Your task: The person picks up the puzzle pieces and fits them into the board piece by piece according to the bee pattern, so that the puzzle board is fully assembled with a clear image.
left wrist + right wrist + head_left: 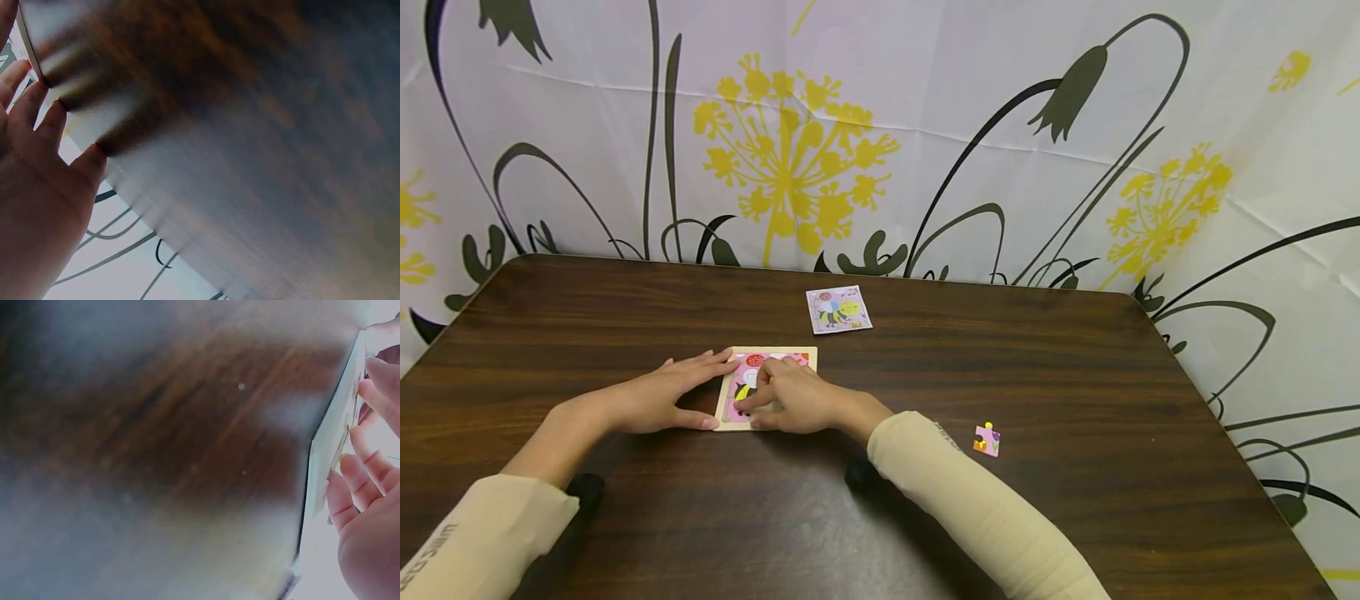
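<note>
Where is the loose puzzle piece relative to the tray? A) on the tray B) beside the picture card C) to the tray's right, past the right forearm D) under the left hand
C: the piece lies alone on the table, right of the tray and beyond the right sleeve, far from the card.

Table (1075, 500) bears puzzle board (805, 354), card (838, 309), piece (987, 440)
</note>
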A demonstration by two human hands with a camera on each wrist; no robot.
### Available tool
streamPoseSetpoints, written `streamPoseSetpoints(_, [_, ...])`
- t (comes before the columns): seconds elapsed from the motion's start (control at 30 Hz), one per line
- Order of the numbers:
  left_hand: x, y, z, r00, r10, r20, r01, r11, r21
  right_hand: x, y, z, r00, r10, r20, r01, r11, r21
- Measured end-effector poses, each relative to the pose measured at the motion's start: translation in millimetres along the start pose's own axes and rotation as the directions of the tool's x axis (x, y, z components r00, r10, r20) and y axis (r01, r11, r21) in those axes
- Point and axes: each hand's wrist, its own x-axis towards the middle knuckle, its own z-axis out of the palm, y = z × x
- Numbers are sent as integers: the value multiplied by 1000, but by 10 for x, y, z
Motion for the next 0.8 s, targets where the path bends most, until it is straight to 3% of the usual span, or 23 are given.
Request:
streamPoseSetpoints(0.33, [0, -9, 4, 1000, 8, -4, -8, 1000, 6, 14, 21, 23, 1000, 8, -19, -8, 999, 39])
streamPoseSetpoints(0.8, [1, -20, 18, 1000, 9, -7, -9, 1000, 16, 22, 12, 45, 997, -24, -79, 24, 1000, -6])
